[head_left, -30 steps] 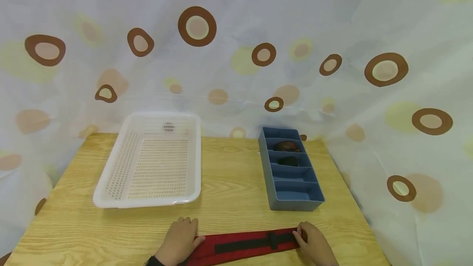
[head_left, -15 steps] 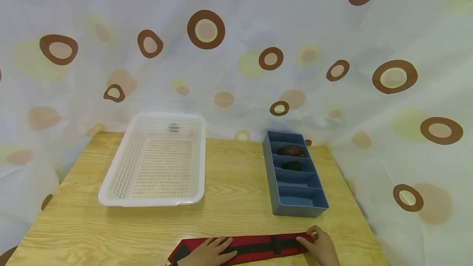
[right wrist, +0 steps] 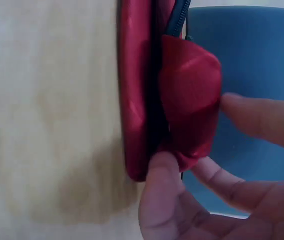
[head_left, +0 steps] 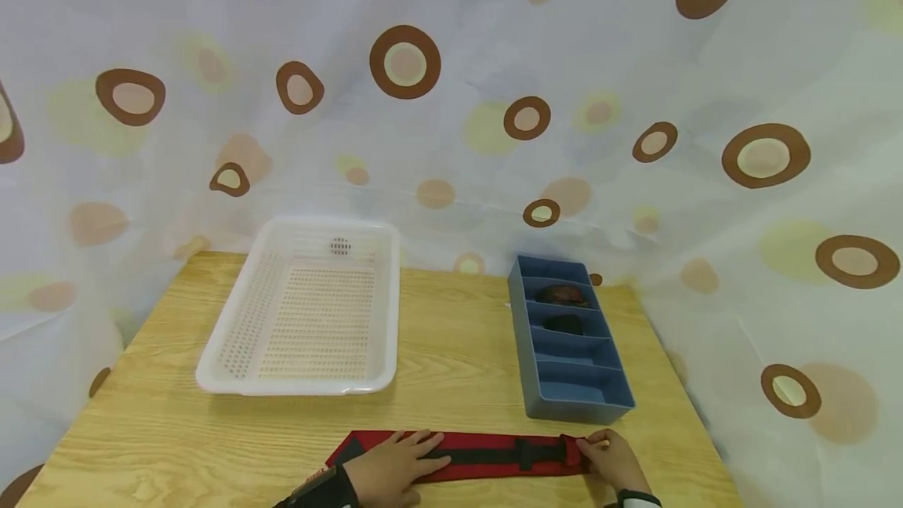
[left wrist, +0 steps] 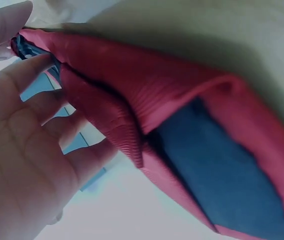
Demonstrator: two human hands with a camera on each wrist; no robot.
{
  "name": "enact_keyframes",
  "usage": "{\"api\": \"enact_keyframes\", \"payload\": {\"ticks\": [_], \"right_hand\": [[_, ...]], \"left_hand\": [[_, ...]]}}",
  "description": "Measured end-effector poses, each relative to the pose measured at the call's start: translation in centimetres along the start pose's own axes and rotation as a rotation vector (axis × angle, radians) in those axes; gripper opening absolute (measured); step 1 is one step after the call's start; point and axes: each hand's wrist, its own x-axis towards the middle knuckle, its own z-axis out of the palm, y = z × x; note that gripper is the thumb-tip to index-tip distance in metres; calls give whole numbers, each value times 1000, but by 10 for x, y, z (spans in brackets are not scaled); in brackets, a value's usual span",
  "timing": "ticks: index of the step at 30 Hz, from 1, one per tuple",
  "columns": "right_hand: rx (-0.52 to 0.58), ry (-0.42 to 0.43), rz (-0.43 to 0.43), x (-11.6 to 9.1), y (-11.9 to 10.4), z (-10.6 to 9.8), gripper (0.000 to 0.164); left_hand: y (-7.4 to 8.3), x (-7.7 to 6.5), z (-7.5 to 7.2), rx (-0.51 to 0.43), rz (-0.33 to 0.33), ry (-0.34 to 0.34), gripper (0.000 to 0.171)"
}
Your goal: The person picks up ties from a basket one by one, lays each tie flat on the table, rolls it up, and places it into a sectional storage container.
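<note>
A red necktie (head_left: 494,445) with dark lining lies underside up along the front of the table, its wide pointed end to the left. My left hand (head_left: 391,467) rests flat on its left half with the fingers spread. In the left wrist view that hand (left wrist: 36,135) lies against the tie's red folds (left wrist: 126,70). At the narrow right end my right hand (head_left: 612,459) pinches the tie between thumb and fingers. The right wrist view shows a red end piece (right wrist: 192,95) turned up at the fingertips, with a black zipper (right wrist: 178,20) beside it.
A white perforated basket (head_left: 296,390) stands at the back left. At the right, a blue divided box (head_left: 525,367) holds a dark reddish rolled item (head_left: 562,295) and a black item (head_left: 564,324) in separate compartments. A patterned curtain (head_left: 451,155) hangs behind the table.
My left hand has moved from the tie's left part toward its middle and spread out. A red piece at the right end now lies folded over the dark strip. The head view has shifted slightly.
</note>
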Motion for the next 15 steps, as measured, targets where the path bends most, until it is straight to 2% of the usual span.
{"api": "enact_keyframes", "payload": {"ticks": [5, 10, 12, 15], "right_hand": [[-38, 34, 17, 6, -10, 1, 46], [-37, 123, -20, 8, -20, 6, 39], [-81, 122, -29, 8, -22, 7, 39], [-149, 77, -13, 6, -22, 8, 43]], "left_hand": [[-4, 0, -2, 3, -9, 8, 55], [-6, 2, -1, 7, -14, 18, 54], [-7, 3, 1, -6, -18, 30, 54], [-6, 5, 4, -12, -17, 48, 55]]}}
